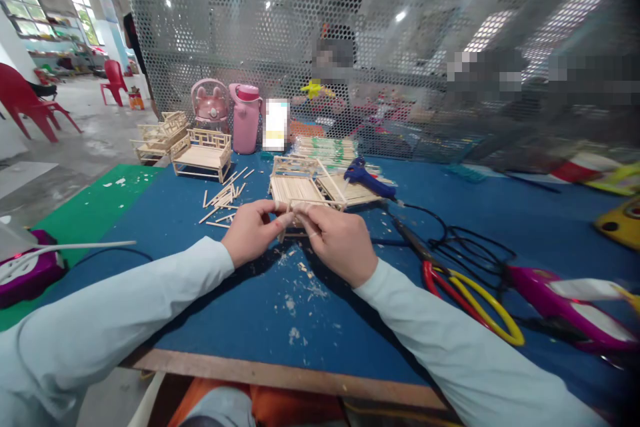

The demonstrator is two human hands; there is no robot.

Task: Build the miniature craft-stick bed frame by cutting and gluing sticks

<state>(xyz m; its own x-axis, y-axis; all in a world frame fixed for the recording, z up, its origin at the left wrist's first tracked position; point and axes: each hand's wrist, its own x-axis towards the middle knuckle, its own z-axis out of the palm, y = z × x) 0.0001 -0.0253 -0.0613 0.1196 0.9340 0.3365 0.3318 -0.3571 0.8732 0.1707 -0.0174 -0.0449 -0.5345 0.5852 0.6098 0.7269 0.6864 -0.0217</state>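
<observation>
A small bench-like frame of pale wooden sticks (300, 188) stands on the blue table, its near edge between both hands. My left hand (256, 230) pinches the near left corner with thumb and forefinger. Beside it, almost touching, my right hand (341, 239) has its fingertips closed on the same corner. Just behind on the right lies a flat panel of sticks (353, 191), with a blue glue gun (370, 179) across it. Loose short sticks (225, 197) are scattered left of the frame.
Finished small benches (203, 155) stand at the back left near a pink bottle (246, 120). Red-and-yellow-handled cutters (465, 293), black cables and a purple power strip (570, 310) lie right. Behind the perforated screen (400, 27) sits a person.
</observation>
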